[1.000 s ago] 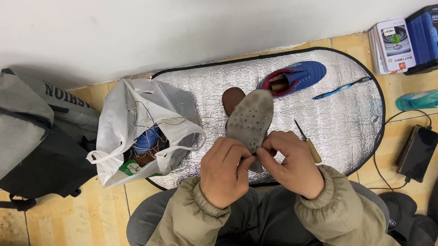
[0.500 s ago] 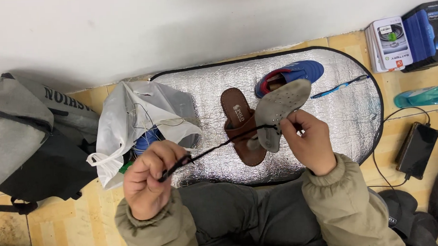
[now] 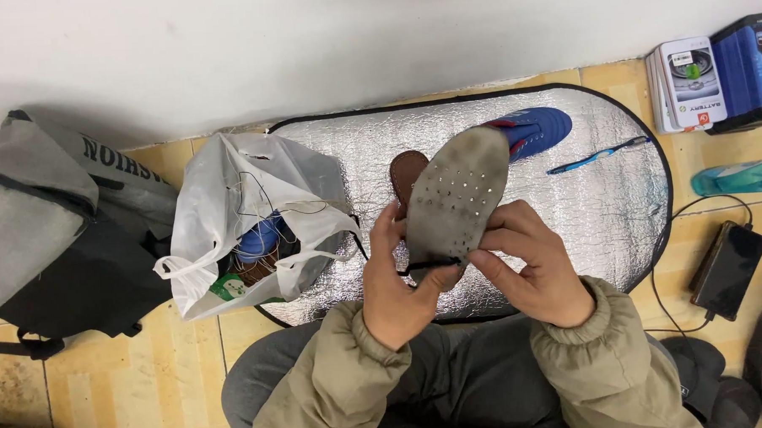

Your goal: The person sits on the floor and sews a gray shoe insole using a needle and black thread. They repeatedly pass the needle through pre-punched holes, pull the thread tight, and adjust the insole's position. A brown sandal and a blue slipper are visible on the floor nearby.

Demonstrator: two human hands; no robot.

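I've got both hands up in front of me, over my lap and the near edge of the silver foil mat point(image 3: 600, 206). The grey perforated insole point(image 3: 456, 199) stands tilted between them, toe end pointing up and away toward the wall, its dotted underside facing the camera. My left hand point(image 3: 396, 281) is clamped on the insole's lower left edge, fingers curled along the side and thumb pressing at the heel. My right hand point(image 3: 535, 268) is closed on the lower right edge, fingertips pinched at the heel end. A black cord point(image 3: 425, 265) crosses the heel between the two hands, touching both; I can't tell which fingers actually pinch it.

Behind the insole, a brown insole point(image 3: 406, 171) lies on the mat, mostly hidden. A blue shoe point(image 3: 534, 126) sits farther back on the mat, just beside the grey insole's toe, and a blue-handled tool point(image 3: 597, 156) lies to its right. To my left, a white plastic bag point(image 3: 229, 202) sits open with blue things and thread inside, and a grey-black backpack point(image 3: 52, 225) lies beyond it. Off the mat on the right: boxes point(image 3: 714, 76) and a black phone point(image 3: 727, 265) on a cable.
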